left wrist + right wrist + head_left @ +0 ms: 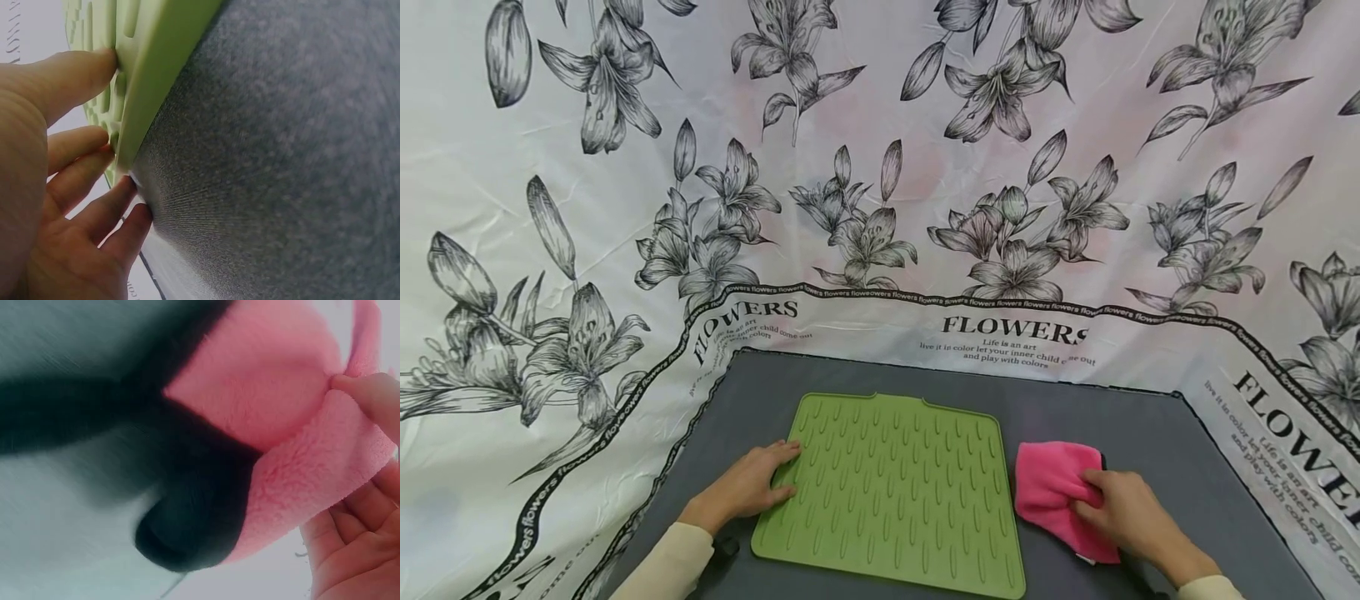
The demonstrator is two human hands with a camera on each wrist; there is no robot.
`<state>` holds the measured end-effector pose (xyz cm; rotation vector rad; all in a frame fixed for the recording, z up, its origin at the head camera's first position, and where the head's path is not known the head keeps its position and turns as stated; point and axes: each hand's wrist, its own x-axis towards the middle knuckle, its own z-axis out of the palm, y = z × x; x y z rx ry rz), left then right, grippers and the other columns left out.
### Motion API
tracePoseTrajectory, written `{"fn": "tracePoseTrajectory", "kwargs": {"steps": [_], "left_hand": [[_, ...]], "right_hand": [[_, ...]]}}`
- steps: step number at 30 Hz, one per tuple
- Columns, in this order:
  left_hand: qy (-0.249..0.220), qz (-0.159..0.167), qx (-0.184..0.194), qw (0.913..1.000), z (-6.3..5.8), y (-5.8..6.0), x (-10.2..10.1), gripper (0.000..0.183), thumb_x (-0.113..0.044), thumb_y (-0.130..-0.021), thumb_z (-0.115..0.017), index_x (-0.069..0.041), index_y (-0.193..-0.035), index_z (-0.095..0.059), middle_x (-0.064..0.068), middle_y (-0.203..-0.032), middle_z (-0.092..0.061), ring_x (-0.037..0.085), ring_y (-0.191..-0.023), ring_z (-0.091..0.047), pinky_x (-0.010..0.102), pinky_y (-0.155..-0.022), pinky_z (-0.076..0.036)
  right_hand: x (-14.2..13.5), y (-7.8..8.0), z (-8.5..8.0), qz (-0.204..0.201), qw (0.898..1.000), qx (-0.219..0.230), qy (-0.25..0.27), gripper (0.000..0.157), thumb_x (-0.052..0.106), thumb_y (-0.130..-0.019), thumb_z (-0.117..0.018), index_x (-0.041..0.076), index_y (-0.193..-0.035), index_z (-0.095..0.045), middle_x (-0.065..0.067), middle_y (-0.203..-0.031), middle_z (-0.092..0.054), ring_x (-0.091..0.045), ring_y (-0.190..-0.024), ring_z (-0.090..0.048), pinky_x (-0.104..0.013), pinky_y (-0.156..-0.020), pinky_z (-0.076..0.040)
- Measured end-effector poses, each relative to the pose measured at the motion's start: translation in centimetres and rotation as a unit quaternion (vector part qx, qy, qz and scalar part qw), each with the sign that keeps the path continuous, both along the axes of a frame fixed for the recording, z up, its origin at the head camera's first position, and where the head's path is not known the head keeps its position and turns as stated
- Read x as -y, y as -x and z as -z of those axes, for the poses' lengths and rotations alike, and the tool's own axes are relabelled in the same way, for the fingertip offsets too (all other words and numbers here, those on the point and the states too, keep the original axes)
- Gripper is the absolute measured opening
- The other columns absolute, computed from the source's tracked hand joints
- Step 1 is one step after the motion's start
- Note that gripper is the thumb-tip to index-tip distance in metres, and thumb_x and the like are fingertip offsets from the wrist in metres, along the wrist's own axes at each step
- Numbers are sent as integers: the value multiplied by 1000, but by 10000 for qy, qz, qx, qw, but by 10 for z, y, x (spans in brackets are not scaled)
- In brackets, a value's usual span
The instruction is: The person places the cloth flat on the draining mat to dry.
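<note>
A green ridged drying mat [887, 492] lies flat in front of me, a notch in its far edge. My left hand [748, 482] rests at its left edge. In the left wrist view, the thumb [94, 72] and some fingertips touch the top of the mat [165, 50], while the lower fingers reach the dark surface beside it. To the right of the mat, my right hand [1131, 512] pinches a bright pink fleecy cloth [1052, 479]. The right wrist view shows the thumb pressing a fold into the cloth [262, 381], which has a small pale tag in the head view.
The dark grey tabletop [970, 383] carries the mat and cloth. White fabric printed with lilies [865, 242] rises behind and on both sides, lettered along its lower border [1015, 329]. A dark shadow [187, 519] falls beside the cloth in the right wrist view.
</note>
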<state>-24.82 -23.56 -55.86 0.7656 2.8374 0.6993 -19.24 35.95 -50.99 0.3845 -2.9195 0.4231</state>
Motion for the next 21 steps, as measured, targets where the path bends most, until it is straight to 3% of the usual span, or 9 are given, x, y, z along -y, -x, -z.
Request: {"fn": "tracePoseTrajectory", "kwargs": {"steps": [7, 15, 21], "left_hand": [[25, 59, -30, 10000, -2, -2, -1, 68, -24, -100, -83, 3, -156, -56, 22, -164, -53, 50, -153, -47, 68, -119, -42], [-18, 25, 6, 10000, -5, -2, 1, 69, -24, -99, -83, 3, -157, -55, 22, -165, -52, 50, -154, -46, 68, -120, -42], [-71, 37, 31, 10000, -4, -3, 0, 69, -23, -99, -83, 4, -156, -55, 22, -165, -52, 50, -153, -46, 69, -120, -41]], "right_hand": [[7, 9, -38, -370, 9965, -742, 83, 40, 12, -84, -88, 23, -72, -51, 13, -63, -34, 1, -57, -30, -23, -55, -32], [42, 26, -72, -1043, 9887, -1062, 190, 38, 6, -85, -86, 27, -76, -55, 19, -64, -32, 5, -58, -29, -20, -56, -31], [77, 37, -84, -1589, 9802, -1135, 342, 40, 4, -84, -85, 27, -76, -53, 20, -66, -33, 6, -60, -29, -19, -56, -32]]}}
